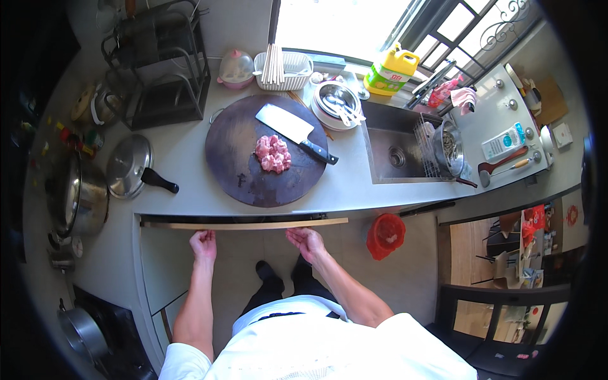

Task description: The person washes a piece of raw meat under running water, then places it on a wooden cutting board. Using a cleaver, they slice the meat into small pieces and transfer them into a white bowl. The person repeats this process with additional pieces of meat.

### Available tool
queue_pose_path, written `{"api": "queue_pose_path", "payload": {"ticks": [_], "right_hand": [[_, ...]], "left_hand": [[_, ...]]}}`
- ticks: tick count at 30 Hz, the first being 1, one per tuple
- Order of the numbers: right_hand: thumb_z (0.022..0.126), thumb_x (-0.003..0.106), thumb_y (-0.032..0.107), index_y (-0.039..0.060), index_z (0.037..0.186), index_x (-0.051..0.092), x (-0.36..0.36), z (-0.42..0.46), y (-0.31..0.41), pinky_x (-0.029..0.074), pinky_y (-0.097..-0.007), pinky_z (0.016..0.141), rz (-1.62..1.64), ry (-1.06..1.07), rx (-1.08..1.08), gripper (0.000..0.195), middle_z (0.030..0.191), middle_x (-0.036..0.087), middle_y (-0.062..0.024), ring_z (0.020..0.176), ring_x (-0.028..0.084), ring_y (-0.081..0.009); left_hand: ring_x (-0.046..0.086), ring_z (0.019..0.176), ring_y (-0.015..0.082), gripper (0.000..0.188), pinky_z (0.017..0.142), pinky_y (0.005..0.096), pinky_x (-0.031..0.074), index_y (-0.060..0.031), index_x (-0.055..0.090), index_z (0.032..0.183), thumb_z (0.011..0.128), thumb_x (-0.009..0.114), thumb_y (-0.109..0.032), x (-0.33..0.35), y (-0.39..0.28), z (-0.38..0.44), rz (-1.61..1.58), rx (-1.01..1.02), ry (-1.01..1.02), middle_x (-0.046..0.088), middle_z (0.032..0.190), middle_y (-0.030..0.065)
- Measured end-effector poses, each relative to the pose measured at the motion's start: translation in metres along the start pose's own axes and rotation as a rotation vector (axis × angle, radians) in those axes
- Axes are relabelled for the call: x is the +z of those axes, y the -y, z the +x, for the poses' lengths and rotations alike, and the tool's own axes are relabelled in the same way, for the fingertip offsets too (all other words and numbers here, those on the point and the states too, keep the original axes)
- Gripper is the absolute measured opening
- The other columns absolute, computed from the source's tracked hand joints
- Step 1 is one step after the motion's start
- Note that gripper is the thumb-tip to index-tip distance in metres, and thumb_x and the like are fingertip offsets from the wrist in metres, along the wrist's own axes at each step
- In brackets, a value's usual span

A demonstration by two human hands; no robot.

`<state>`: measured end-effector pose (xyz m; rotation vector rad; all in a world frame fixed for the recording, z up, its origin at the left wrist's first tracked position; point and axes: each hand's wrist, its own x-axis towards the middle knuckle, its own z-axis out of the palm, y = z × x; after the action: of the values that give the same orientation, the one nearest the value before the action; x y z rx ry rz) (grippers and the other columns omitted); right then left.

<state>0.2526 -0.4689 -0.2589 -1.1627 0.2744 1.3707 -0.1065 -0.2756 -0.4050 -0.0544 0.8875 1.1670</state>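
A drawer (247,225) below the counter stands slightly pulled out, its wooden top edge facing me. At its left part, my left hand (204,244) touches the front with curled fingers. My right hand (308,241) meets the same front farther right, its fingers bent against it. Whether either hand grips the drawer is hidden under the edge. Above it on the counter lies a round, dark chopping board (232,156). Pieces of raw meat (273,153) are heaped on the board, and a cleaver (285,123) rests beside them, its black handle pointing right.
Bowls with spoons (337,102) stand behind the board, left of the sink (396,142). A metal bowl (449,145) sits at the sink's right side. To the left are a pot lid (129,166) and a large pot (90,194). A red-lined bin (385,235) stands on the floor.
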Motion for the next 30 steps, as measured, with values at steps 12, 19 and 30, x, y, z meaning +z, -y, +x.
{"api": "queue_pose_path", "payload": {"ticks": [12,19,30], "right_hand": [[0.109,0.071,0.024,0.0014,0.115,0.072,0.015,-0.086,0.204,0.064,-0.0323,0.071,-0.528,0.442,-0.194,0.024,0.096,0.078,-0.0129,0.080,0.077,-0.0192],[0.104,0.074,0.029,0.0009,0.118,0.069,0.022,0.077,0.400,0.062,-0.0319,0.061,-0.724,-0.174,-0.761,0.032,0.092,0.076,-0.0111,0.071,0.073,-0.0156],[0.091,0.078,0.037,-0.0081,0.128,0.063,0.073,0.187,0.463,0.061,-0.0544,0.100,-1.628,-0.321,-0.736,0.060,0.117,0.076,-0.0336,0.112,0.076,-0.0481]], "left_hand": [[0.067,0.109,0.0323,0.006,0.114,0.0509,0.053,-0.0013,0.068,0.091,0.088,0.063,-0.002,0.018,-0.001,-0.056,0.077,0.053,-0.057,0.073,0.105,0.0144],[0.069,0.106,0.0304,0.012,0.109,0.0516,0.058,-0.0019,0.069,0.097,0.087,0.062,-0.002,0.061,-0.003,-0.040,0.279,0.116,-0.049,0.073,0.108,0.0128],[0.063,0.095,0.0128,0.023,0.077,0.0262,0.058,-0.0049,0.060,0.126,0.103,0.061,0.001,0.194,0.062,-0.114,1.035,0.829,-0.183,0.062,0.113,0.0048]]}}
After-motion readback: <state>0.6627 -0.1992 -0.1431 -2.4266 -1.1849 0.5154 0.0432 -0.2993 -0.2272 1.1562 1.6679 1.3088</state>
